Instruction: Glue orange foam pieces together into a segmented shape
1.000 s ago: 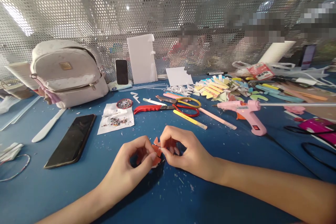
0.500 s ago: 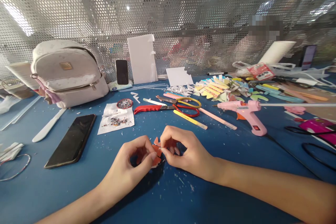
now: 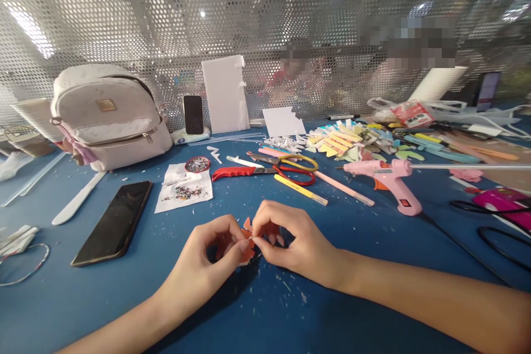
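A small orange-red foam cutout [image 3: 248, 239] sits between my two hands, low over the blue table [image 3: 166, 298]. My left hand [image 3: 207, 260] pinches its left side with thumb and fingers. My right hand [image 3: 286, 238] pinches its right edge with thumb and forefinger. Most of the piece is hidden by my fingers. Beyond my hands lie a red-handled cutter [image 3: 232, 172], red and yellow scissors [image 3: 290, 166] and a yellow stick [image 3: 301, 189].
A black phone [image 3: 113, 222] lies left, beside a white paper [image 3: 185, 188] with glitter bits. A pink glue gun [image 3: 390, 180] stands right with its cord trailing. A beige backpack [image 3: 108, 116] and foam scraps [image 3: 344, 141] sit before the perforated metal screen [image 3: 265, 27]. People sit behind the screen.
My hands stay on the cutout, almost still; the fingertips have drawn slightly closer together. The view has shifted a little downward.
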The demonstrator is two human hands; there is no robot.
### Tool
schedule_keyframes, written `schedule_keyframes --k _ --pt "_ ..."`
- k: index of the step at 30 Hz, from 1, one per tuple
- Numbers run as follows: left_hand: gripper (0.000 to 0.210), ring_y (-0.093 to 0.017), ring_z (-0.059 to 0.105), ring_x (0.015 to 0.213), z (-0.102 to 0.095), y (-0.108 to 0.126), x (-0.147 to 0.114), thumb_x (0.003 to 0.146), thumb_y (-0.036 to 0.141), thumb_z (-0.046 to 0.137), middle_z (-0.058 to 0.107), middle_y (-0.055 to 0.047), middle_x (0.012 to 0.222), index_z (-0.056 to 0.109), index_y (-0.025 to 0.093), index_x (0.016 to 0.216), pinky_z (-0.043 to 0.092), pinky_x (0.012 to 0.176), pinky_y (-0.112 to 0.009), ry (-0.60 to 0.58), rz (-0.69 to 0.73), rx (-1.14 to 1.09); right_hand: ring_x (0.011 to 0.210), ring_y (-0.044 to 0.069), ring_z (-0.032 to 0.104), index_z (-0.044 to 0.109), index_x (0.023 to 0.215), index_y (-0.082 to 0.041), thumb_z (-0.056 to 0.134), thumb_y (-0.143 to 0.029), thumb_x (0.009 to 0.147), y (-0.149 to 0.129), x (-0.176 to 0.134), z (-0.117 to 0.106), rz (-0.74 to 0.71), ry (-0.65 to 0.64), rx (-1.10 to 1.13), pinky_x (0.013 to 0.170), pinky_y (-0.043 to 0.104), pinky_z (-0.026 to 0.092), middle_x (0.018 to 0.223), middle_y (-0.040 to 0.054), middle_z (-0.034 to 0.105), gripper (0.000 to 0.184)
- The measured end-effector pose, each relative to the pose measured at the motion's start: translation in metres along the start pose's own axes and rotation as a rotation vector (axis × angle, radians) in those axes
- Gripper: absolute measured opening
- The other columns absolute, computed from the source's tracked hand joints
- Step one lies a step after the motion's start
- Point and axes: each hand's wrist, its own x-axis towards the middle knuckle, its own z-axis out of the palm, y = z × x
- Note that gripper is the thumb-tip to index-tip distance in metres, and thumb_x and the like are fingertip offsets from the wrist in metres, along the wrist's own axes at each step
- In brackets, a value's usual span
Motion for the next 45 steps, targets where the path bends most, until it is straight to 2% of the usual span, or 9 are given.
schedule_keyframes --k 8,20,25,32,37,45 --pt "0.032 -0.014 0.064 0.067 -0.001 -0.004 0.003 0.088 0.048 0.066 0.07 -0.001 0.07 0.067 0.018 0.075 0.049 0.065 -0.024 0.053 -0.014 -0.074 0.065 0.009 0.052 0.061 0.085 -0.019 0.062 -0.009 0.087 -0.002 0.001 -0.001 0.022 0.007 0.003 0.056 0.022 0.042 0.084 -0.0008 0.059 0.011" --pt "0.015 -0.016 0.074 0.063 -0.003 -0.007 0.008 0.078 0.034 0.076 0.076 -0.002 0.067 0.076 0.019 0.074 0.059 0.063 -0.021 0.132 -0.025 -0.198 0.064 0.009 0.052 0.062 0.085 -0.019 0.063 -0.011 0.086 0.0 0.001 -0.001 0.094 0.002 0.013 0.055 0.021 0.04 0.084 -0.0015 0.06 0.009" --pt "0.016 -0.017 0.074 0.062 -0.002 -0.009 0.007 0.077 0.034 0.077 0.076 -0.002 0.065 0.074 0.019 0.073 0.059 0.062 -0.022 0.125 -0.017 -0.206 0.065 0.008 0.052 0.063 0.084 -0.019 0.064 -0.009 0.084 0.001 0.001 -0.001 0.118 -0.015 0.001 0.055 0.021 0.039 0.083 -0.0027 0.061 0.01" --pt "0.031 -0.014 0.07 0.062 -0.001 -0.009 0.008 0.082 0.044 0.075 0.073 -0.004 0.066 0.067 0.016 0.072 0.055 0.06 -0.021 0.055 0.013 -0.198 0.063 0.008 0.051 0.063 0.084 -0.019 0.065 -0.008 0.083 0.001 0.002 -0.001 0.13 -0.042 0.01 0.055 0.021 0.038 0.081 -0.0034 0.059 0.011" --pt "0.033 -0.012 0.067 0.061 -0.001 -0.016 0.009 0.085 0.045 0.073 0.071 -0.003 0.067 0.064 0.015 0.075 0.051 0.059 -0.019 0.01 0.024 -0.224 0.061 0.009 0.051 0.062 0.085 -0.018 0.06 -0.015 0.089 -0.001 0.001 -0.001 0.145 -0.064 0.061 0.055 0.021 0.039 0.077 -0.0031 0.057 0.005" --pt "0.032 -0.011 0.067 0.063 -0.001 -0.017 0.009 0.085 0.045 0.073 0.071 -0.001 0.069 0.063 0.016 0.077 0.051 0.06 -0.019 0.017 0.038 -0.266 0.067 0.013 0.056 0.06 0.087 -0.018 0.058 -0.025 0.094 -0.002 0.003 -0.001 0.226 -0.069 0.136 0.058 0.023 0.043 0.077 -0.0006 0.06 0.011"
